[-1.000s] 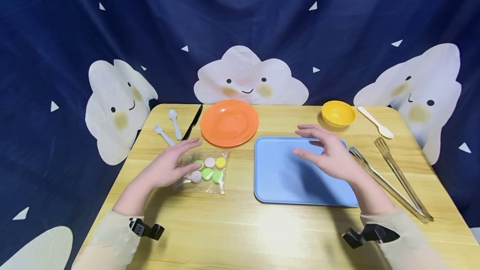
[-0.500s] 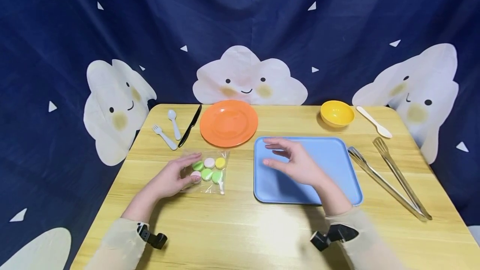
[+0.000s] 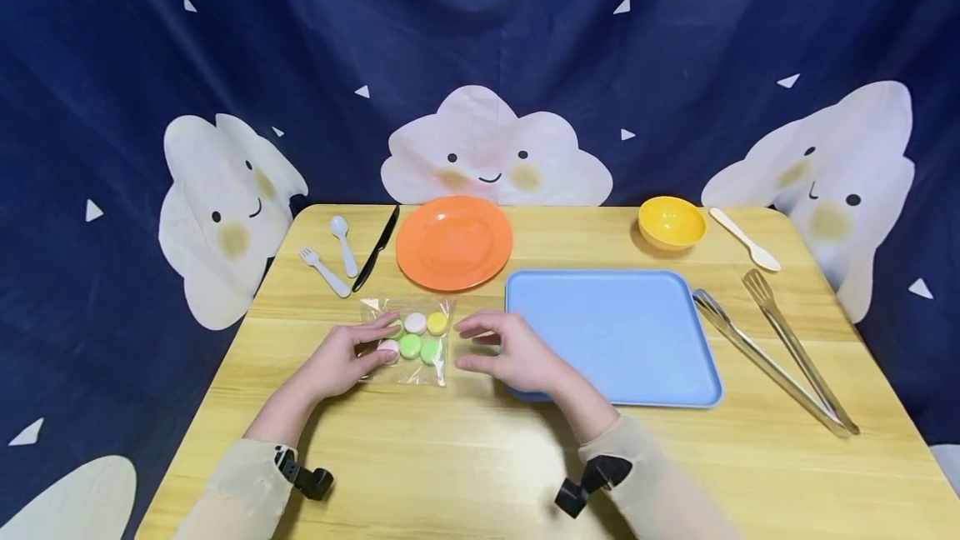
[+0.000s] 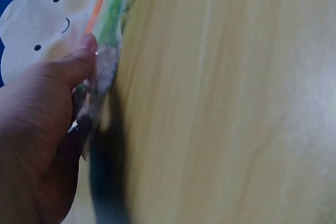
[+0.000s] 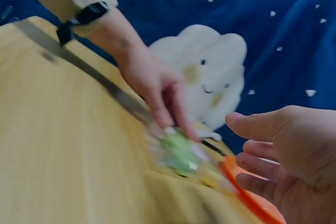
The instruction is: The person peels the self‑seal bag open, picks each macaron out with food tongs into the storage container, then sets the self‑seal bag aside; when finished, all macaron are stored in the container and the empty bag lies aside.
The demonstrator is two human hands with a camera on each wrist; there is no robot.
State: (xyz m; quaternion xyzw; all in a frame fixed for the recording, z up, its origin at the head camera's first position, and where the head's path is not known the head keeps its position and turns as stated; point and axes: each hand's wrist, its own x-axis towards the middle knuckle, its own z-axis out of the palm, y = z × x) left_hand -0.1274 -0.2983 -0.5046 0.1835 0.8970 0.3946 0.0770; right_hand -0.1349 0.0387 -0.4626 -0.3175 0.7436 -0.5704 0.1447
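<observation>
One hand has done most of the moving: the right hand (image 3: 517, 350) hung over the blue tray (image 3: 622, 332) half a second ago and is now just off the three-o'clock edge of the clear bag (image 3: 418, 370). Its fingers are softly bent, thumb well apart from them, with nothing held. The left hand (image 3: 348, 357), at the bag's nine o'clock, has thumb and fingers parted over the round pieces (image 3: 431, 351), apparently touching the plastic; how firmly it presses I cannot tell. The bag lies where it lay, flat on the bench (image 3: 420, 473). It is now flanked by both hands, which I judge makes it the focus of the work; the orange plate (image 3: 454, 242) at its one o'clock and the yellow bowl (image 3: 672, 223) at two sit unshifted.
</observation>
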